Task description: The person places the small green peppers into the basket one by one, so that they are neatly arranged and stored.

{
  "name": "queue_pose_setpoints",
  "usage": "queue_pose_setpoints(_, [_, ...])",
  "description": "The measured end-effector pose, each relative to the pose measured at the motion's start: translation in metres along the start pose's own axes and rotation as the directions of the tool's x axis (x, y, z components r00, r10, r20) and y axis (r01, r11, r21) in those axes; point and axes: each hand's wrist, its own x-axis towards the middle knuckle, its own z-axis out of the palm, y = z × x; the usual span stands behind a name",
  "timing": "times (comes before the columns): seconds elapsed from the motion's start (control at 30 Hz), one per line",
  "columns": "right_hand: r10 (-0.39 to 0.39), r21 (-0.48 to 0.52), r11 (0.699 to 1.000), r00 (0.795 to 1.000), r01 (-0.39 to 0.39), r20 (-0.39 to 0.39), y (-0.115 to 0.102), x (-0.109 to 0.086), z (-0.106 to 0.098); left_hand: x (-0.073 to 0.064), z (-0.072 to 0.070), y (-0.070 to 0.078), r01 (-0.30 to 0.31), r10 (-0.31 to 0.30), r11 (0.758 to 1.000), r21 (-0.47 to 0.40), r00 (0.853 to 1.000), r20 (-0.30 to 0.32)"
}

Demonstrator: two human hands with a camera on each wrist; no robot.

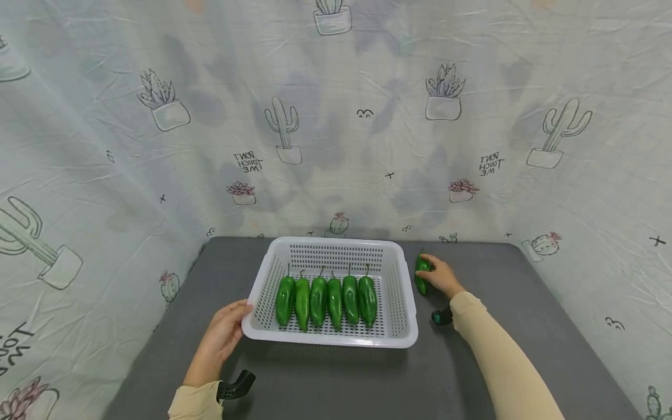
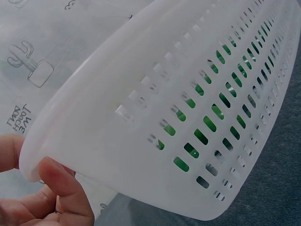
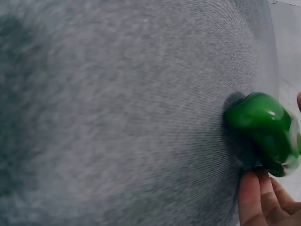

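A white slotted plastic basket (image 1: 331, 338) is at the middle of the grey table, with several green peppers (image 1: 318, 300) side by side in it, stems toward the far side. My left hand (image 1: 223, 332) grips the basket's rim at the near left corner; in the left wrist view the thumb (image 2: 63, 181) presses on its outer side. Just right of the basket, my right hand (image 1: 441, 276) holds another green pepper (image 1: 422, 284) between thumb and fingers, close to the table. In the right wrist view this pepper (image 3: 263, 122) shows beside the fingertips (image 3: 249, 183).
The grey table (image 1: 336, 385) runs back to a hanging cloth (image 1: 362, 146) printed with cacti and potted plants, which also closes off both sides. A dark strap-on device sits at each wrist, over beige sleeves (image 1: 504, 356).
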Motion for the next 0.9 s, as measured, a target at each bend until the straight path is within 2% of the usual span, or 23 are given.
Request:
queue_pose_setpoints(0.33, [0.019,-0.034,0.999,0.998,-0.017,0.061,-0.0031,0.0054,0.0001,-0.0001,0.0001,-0.0009,0.011,-0.011,1.0,-0.004,1.0,-0.019])
queue_pose_setpoints(0.73, [0.035,-0.034,0.999,0.999,-0.034,0.022,-0.0031,0.0008,0.0002,-0.0009,0.0011,0.0008,0.01,-0.01,1.0,-0.015,1.0,-0.021])
queue_pose_setpoints(0.9, [0.019,-0.025,1.0,1.0,-0.019,0.009,0.0013,0.0,-0.0003,-0.0005,0.0005,0.0003,0.001,-0.002,1.0,-0.024,1.0,-0.018])
